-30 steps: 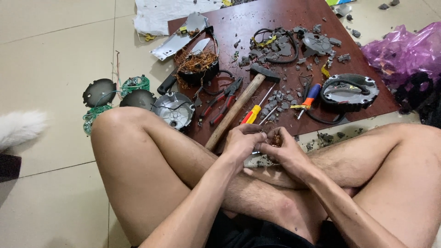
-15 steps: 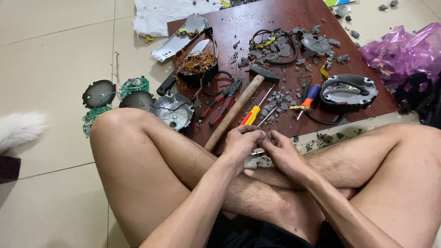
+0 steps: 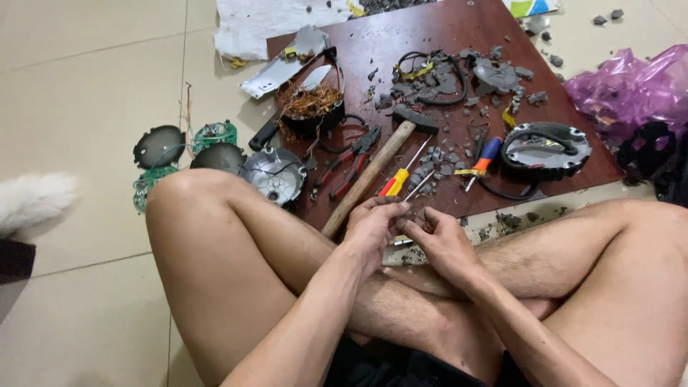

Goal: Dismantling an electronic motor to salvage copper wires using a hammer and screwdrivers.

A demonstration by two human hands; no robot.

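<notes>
Since a second ago the left hand (image 3: 373,228) and right hand (image 3: 441,240) have been drawn slightly apart; each is pinched, apparently on a small piece.

Red-brown board (image 3: 459,29), yellow-handled screwdriver (image 3: 393,183), purple bag (image 3: 631,86)

Ahead of the hands (image 3: 408,233) the hammer (image 3: 373,172), screwdrivers (image 3: 401,175) and pliers (image 3: 347,161) crowd the board (image 3: 573,154), while bare tile (image 3: 79,86) lies open to the left
</notes>
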